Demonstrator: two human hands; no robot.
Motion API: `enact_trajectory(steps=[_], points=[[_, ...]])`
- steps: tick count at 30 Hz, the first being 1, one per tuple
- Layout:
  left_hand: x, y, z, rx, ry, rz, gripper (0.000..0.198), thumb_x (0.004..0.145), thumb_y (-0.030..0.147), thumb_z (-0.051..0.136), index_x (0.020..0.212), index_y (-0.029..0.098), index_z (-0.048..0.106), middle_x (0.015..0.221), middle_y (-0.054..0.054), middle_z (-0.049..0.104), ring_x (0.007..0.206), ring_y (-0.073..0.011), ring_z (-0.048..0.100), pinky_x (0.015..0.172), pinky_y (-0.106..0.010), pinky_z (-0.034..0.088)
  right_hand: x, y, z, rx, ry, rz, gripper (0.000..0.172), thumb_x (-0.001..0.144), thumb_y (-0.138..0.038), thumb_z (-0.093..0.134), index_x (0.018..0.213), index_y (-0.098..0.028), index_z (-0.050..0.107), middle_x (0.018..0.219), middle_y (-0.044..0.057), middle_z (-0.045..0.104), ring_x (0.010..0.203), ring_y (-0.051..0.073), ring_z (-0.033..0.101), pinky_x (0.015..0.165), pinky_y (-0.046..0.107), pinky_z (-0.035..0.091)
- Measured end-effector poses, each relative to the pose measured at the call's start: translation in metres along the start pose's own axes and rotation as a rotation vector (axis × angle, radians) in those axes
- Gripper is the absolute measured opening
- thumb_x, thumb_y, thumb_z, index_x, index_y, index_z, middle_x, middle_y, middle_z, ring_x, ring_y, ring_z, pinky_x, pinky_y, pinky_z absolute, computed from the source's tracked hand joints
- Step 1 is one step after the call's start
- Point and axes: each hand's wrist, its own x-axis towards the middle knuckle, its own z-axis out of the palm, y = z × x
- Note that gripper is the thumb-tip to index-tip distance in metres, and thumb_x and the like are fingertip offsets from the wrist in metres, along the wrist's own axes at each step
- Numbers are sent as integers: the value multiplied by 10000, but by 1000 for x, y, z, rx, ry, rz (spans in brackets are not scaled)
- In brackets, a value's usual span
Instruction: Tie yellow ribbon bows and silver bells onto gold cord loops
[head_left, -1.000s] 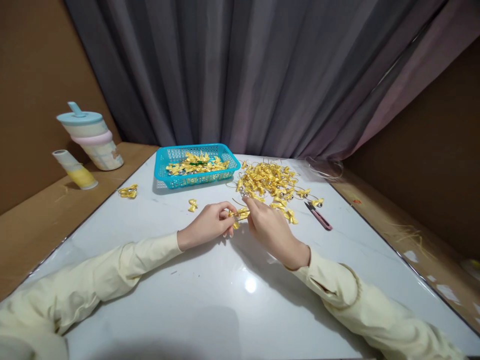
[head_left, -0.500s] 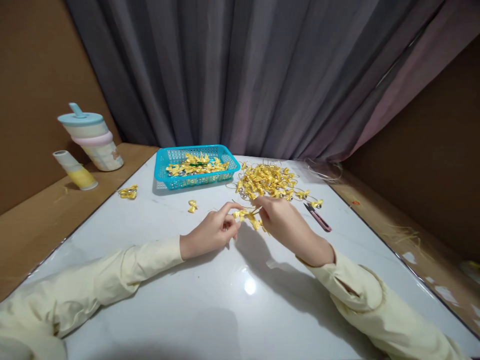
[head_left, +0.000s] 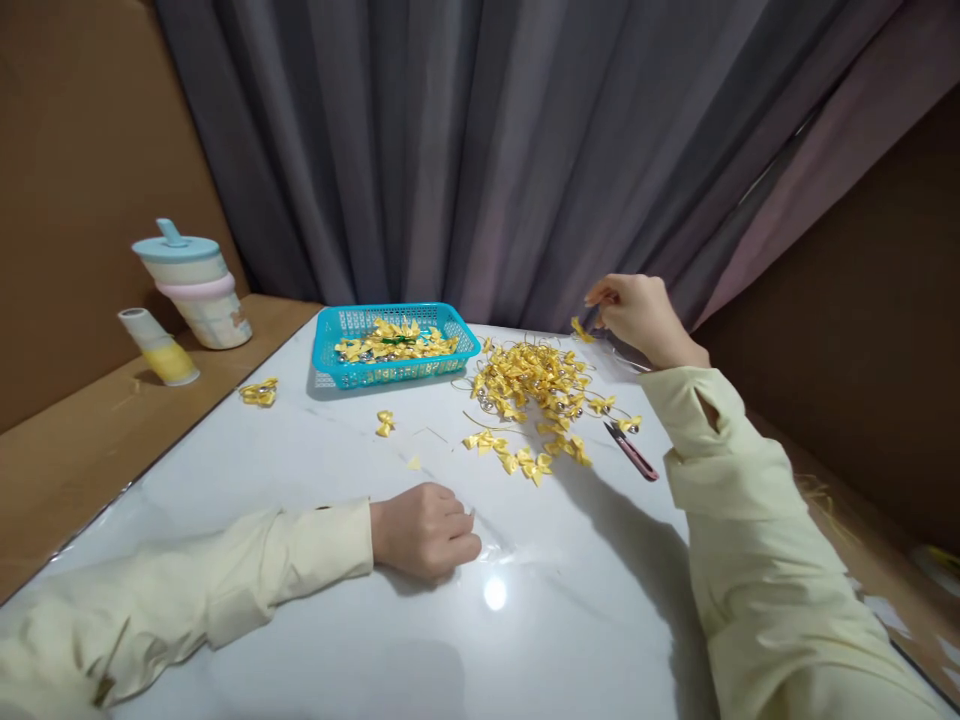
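My right hand [head_left: 645, 318] is raised above the far right of the table, fingers closed in a pinch. A small yellow ribbon bow [head_left: 582, 330] hangs at its fingertips. My left hand [head_left: 427, 532] rests on the table as a fist, and whatever may be inside it is hidden. Between my hands and the basket, a curved row of yellow bows [head_left: 517, 460] lies on the table. Behind it is a heap of yellow bows [head_left: 529, 375] with silver bells and thin cords. A single bow [head_left: 385, 423] lies left of the row.
A blue perforated basket [head_left: 397, 378] with bows inside stands at the back. Pink-handled thread snips [head_left: 632, 452] lie right of the heap. A small bow bundle [head_left: 259, 392], a lidded cup [head_left: 199, 300] and a yellow-and-white tube [head_left: 159, 350] are at left. Grey curtains [head_left: 420, 150] hang behind.
My right hand has lifted away to the upper right with a bow at its fingertips. My left hand has let go of the bow row, drawn back and closed. The row now lies on the table.
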Motion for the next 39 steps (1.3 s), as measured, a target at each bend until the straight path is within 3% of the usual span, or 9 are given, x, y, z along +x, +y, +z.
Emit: enact_trajectory(steps=[9,14,18,20,24,29,32,34,39], points=[[-12,2,13,-57,-84,10,124,596,152,406,505,206,340,422,0,335,379,-129,270,381,-294,224,25,26,32,53,-143,20,337,667,20,478,935,-93,647,920,108,693,776,176,659,724,282,497],[-6,3,10,-76,-49,22,280,705,142,460,447,190,363,365,13,345,327,-103,276,349,-282,202,-18,-20,38,124,-121,-113,376,735,9,401,1027,-100,611,918,97,683,808,158,630,704,252,456],[-2,4,8,-59,-46,-47,391,793,163,473,419,188,360,326,21,354,295,-95,286,333,-273,193,-70,-69,65,187,-497,-363,213,806,-59,437,853,-136,630,759,47,642,671,130,561,642,232,400],[-2,4,8,-41,-49,-51,377,791,142,468,429,189,376,326,20,372,289,-97,292,332,-275,192,-86,-84,86,239,-557,-383,148,813,-83,483,854,-127,619,799,63,618,725,142,543,677,240,392],[-3,3,11,-15,-29,-40,304,764,90,448,476,186,427,337,17,402,292,-105,291,338,-280,199,-87,-100,124,281,-581,-387,182,773,-131,604,951,-92,593,935,112,576,853,182,513,753,273,388],[-5,3,13,-20,-30,-59,280,741,101,457,471,177,437,349,13,412,298,-104,301,348,-274,208,-69,-115,150,390,-637,-357,246,730,-174,685,953,-131,592,960,79,545,899,178,490,805,286,379],[-6,3,14,-22,-40,-60,277,743,125,462,472,175,435,358,19,414,301,-101,310,349,-269,207,-67,-119,158,472,-657,-301,95,727,-153,679,746,-141,587,862,53,542,827,162,492,763,278,377],[-7,3,15,-28,-45,-59,271,742,136,458,475,174,435,361,21,415,306,-102,321,348,-268,214,-69,-119,160,537,-656,-252,137,730,-140,665,661,-150,546,801,37,543,786,153,488,739,275,371],[-7,4,16,-49,-31,-87,246,737,142,453,492,165,462,374,19,443,314,-107,362,350,-265,250,-74,-113,157,749,-698,-87,142,792,-228,581,707,-172,482,663,4,563,601,120,484,592,248,368]])
